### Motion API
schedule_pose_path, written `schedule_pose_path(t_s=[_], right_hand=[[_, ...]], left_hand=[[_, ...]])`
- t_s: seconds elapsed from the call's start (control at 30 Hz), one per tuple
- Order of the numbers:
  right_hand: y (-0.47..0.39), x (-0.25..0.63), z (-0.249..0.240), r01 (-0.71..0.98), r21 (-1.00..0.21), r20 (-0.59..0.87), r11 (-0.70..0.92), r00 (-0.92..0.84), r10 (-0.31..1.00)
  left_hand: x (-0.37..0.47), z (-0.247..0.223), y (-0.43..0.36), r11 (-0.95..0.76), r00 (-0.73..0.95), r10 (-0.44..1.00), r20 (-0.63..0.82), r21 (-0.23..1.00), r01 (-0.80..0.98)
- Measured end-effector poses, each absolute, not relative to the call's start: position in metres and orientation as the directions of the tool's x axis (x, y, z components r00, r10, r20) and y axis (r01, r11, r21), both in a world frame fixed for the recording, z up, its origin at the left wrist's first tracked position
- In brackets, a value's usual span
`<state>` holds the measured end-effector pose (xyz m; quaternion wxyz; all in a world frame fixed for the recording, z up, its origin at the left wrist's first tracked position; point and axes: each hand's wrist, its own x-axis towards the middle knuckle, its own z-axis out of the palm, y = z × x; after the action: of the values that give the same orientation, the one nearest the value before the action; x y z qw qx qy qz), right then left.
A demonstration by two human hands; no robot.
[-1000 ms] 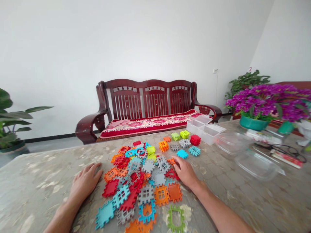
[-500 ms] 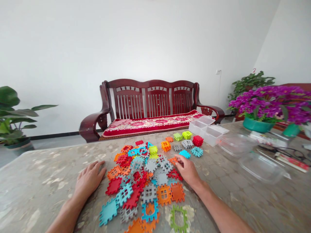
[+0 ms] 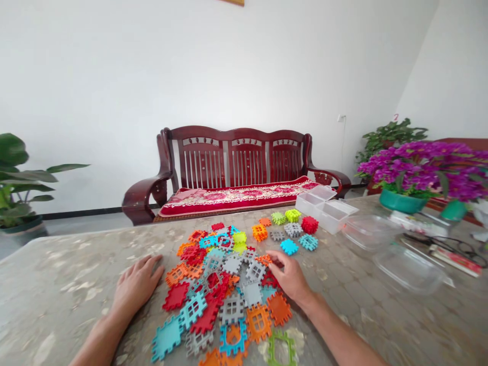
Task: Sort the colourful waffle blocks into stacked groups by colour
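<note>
A loose heap of notched interlocking plastic tiles spreads across the middle of the table, in red, grey, blue, orange and green. At the heap's right edge my right hand [image 3: 288, 277] pinches a small orange tile [image 3: 264, 260] between thumb and forefinger. My left hand [image 3: 140, 279] rests on the tabletop left of the heap, fingers laid out and nothing in it. Closest to it is an orange window tile [image 3: 176, 273]. Beyond my right hand lie a flat blue tile [image 3: 288, 247], an orange cube [image 3: 260, 233], a blue cube [image 3: 308, 242] and a red cube [image 3: 309, 224].
A clear compartment box [image 3: 331, 215] with its lid raised stands at the back right. Two clear plastic lids or trays [image 3: 409, 267] lie right of it, near eyeglasses [image 3: 453, 245] and a purple flower pot [image 3: 403, 200]. A wooden bench [image 3: 244, 137] stands behind the table.
My right hand has shifted left and a little nearer, bringing the small orange tile over the heap's edge. My left hand stays in place. The view has tilted slightly upward.
</note>
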<state>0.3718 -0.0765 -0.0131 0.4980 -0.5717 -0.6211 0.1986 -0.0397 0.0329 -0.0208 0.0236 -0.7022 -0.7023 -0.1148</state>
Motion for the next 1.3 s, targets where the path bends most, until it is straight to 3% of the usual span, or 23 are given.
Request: schedule_pose_path(t_s=[0.43,1.3], right_hand=[[-0.083,0.372,-0.007,0.629,-0.717,0.384,0.301,-0.005,0.923],[-0.081,0.372,-0.007,0.603,-0.756,0.367,0.254,0.070,0.927]], left_hand=[[-0.047,-0.031,0.038,-0.039,0.007,0.973,0.230,0.135,0.990],[-0.051,-0.033,0.040,-0.063,0.016,0.968,0.251,0.178,0.982]])
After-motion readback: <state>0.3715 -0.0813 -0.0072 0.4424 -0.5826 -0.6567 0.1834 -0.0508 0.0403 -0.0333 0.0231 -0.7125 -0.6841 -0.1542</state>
